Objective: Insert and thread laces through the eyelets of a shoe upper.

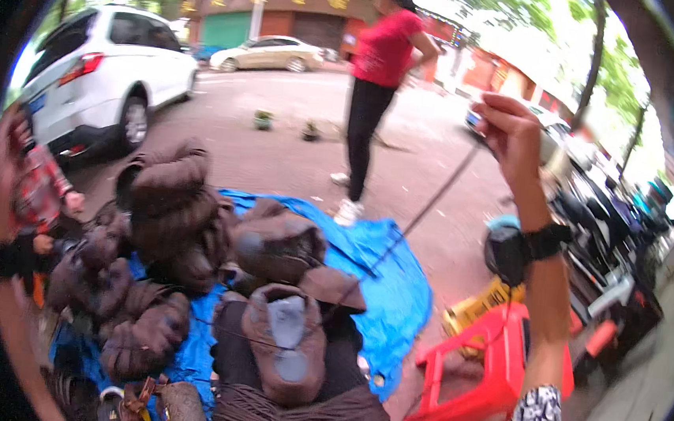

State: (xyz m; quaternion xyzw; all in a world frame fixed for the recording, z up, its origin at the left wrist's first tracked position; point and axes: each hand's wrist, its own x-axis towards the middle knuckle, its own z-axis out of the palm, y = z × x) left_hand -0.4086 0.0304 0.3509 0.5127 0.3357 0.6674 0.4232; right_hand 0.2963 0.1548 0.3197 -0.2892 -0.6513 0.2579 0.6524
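Observation:
My right hand (509, 133) is raised high on the right, fingers pinched on a dark shoelace (434, 204). The lace slants down and left, taut, toward the brown shoes; where it ends is hard to make out. On my lap rests a brown shoe upper (311, 359) with grey patches, lying on dark cloth. Below it lies a bundle of brown laces (297, 417). At the far left rim my left hand (6, 141) is raised too, its fingers dark and blurred, so its grip is unclear. Both wrists carry black bands.
Brown shoe uppers (170, 221) are heaped on a blue tarp (401, 295). To the right are a red plastic stool (503, 366), a yellow object (488, 305) and parked motorbikes (597, 223). A person in a red shirt (385, 48) stands ahead; someone in plaid (42, 179) is at left.

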